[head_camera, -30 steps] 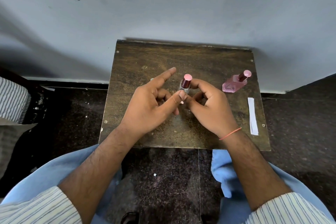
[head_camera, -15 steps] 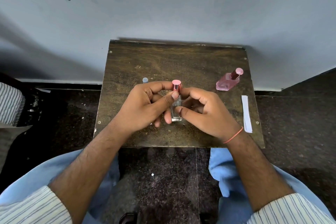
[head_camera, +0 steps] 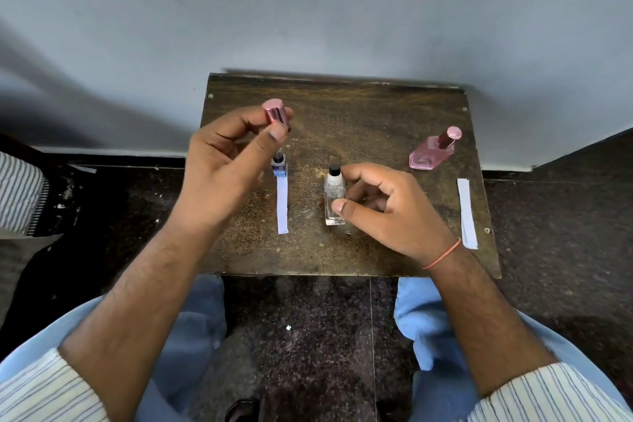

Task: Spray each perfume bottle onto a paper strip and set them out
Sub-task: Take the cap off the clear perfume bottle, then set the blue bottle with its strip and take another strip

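Head view: left hand (head_camera: 222,164) pinches the pink cap (head_camera: 275,114) upper centre, lifted clear. Right hand (head_camera: 383,205) grips the clear bottle (head_camera: 334,195) at frame centre, upright on the table (head_camera: 376,106), black nozzle bare. Probably best to park the cap, fetch the strip (head_camera: 467,212) at right, then spray close. Clear bottle looks nearly empty; pink bottle (head_camera: 430,156) upper right holds pink liquid. Small blue bottle (head_camera: 279,166) stands on another strip (head_camera: 282,205).

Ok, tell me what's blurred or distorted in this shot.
Head view: wide-angle lens bows the wall base; the left hand pinching the pink cap is motion-smeared; the clear bottle in the right hand stays sharp; soft light, faint shadows on the wooden board.
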